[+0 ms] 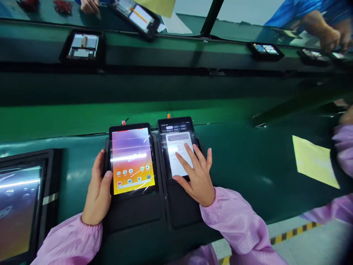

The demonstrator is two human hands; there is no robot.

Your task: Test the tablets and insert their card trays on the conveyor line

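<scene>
Two tablets lie side by side in black trays in front of me. The left tablet (132,158) is lit, with a purple-to-orange home screen and rows of app icons. My left hand (97,187) grips its left edge, thumb near the front and fingers along the side. On the right tablet (172,138), a white panel and dark quick-setting tiles show. Over that screen my right hand (197,171) is spread open, fingertips at the glass; exact contact is hard to tell. The black tray (184,209) extends below the right tablet.
A larger lit screen in a black frame (52,169) lies at left. Yellow paper (316,162) is at right, near another person's pink sleeve (344,147). On the line beyond are opened devices (82,48) in black holders, with a co-worker's hands (331,36) at far right.
</scene>
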